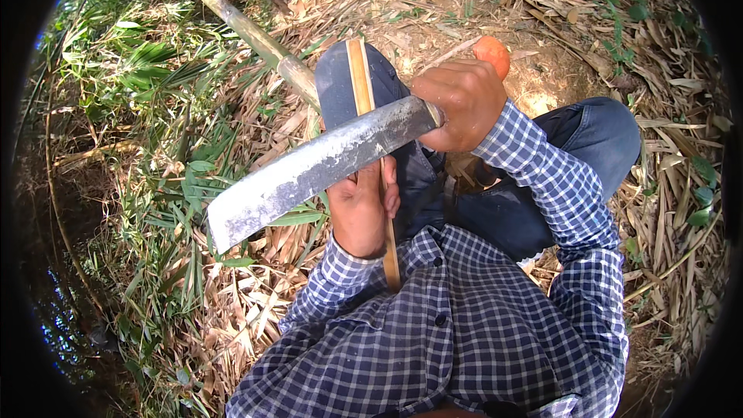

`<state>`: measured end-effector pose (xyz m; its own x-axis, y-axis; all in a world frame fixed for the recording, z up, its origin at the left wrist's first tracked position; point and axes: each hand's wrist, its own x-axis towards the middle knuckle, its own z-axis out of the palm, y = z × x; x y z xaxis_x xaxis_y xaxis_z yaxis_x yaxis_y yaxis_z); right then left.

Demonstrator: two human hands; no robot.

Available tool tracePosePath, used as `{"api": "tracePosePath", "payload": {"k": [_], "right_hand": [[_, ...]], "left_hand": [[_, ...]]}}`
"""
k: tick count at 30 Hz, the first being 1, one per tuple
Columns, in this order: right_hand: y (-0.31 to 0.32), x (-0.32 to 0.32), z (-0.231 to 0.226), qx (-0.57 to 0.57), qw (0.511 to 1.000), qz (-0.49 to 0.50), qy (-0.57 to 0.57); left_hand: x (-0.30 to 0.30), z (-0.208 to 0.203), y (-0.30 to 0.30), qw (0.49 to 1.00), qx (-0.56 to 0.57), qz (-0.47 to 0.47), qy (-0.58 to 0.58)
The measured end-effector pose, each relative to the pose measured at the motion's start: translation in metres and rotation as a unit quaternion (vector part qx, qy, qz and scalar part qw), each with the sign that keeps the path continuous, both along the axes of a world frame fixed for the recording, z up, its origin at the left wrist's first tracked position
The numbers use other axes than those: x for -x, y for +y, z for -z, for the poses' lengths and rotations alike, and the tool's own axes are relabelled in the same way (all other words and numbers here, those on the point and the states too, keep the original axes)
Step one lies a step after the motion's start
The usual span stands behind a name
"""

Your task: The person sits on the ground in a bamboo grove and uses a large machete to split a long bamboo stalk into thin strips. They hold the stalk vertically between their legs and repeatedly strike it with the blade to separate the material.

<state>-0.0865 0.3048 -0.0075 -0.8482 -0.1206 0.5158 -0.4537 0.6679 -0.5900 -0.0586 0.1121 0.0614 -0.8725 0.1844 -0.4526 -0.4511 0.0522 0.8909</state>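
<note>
My right hand (460, 104) is closed in a fist round the handle of a machete (313, 170). An orange rounded end (492, 57) sticks out beyond that fist. The broad, worn grey blade slants down to the left, across a narrow bamboo strip (360, 77). That strip runs from the top of my bent left knee (334, 81) down toward my shirt. Below the blade, my left hand (364, 213) has its fingers wrapped round the strip, partly hidden by the blade. Whether the edge touches the strip I cannot tell.
A long bamboo pole (251, 35) slants from the upper left toward my left knee. Dry leaves (302, 120) litter the ground, with green plants (155, 70) on the left. My bent right leg (592, 139) lies out to the right, near bare soil (553, 73).
</note>
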Motion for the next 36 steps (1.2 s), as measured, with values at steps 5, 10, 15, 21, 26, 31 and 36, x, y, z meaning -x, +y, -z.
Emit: {"api": "tracePosePath", "payload": {"k": [5,10,15,21,26,31,36], "right_hand": [[0.010,0.012,0.008,-0.020,0.999,0.041,0.020],[0.036,0.027,0.019,-0.069,0.988,0.129,0.039],[0.071,0.027,0.018,-0.079,0.961,0.264,-0.033],[0.004,0.003,0.001,-0.013,0.999,0.035,-0.011],[0.014,0.014,0.006,-0.034,0.997,0.059,0.022],[0.055,0.027,0.018,-0.033,0.966,0.256,-0.029],[0.025,0.002,0.005,0.015,0.995,0.089,-0.034]], "left_hand": [[0.005,-0.003,-0.004,0.999,-0.016,0.027,-0.005],[0.001,0.000,-0.011,0.999,-0.038,0.026,-0.005],[0.002,0.001,-0.010,0.999,-0.043,0.011,0.011],[0.008,0.010,-0.009,0.999,-0.036,0.034,-0.011],[0.004,0.008,-0.007,0.997,-0.080,0.024,-0.001],[0.004,0.003,-0.008,0.997,-0.067,0.036,0.002],[0.007,0.008,-0.004,0.998,-0.043,0.038,0.017]]}}
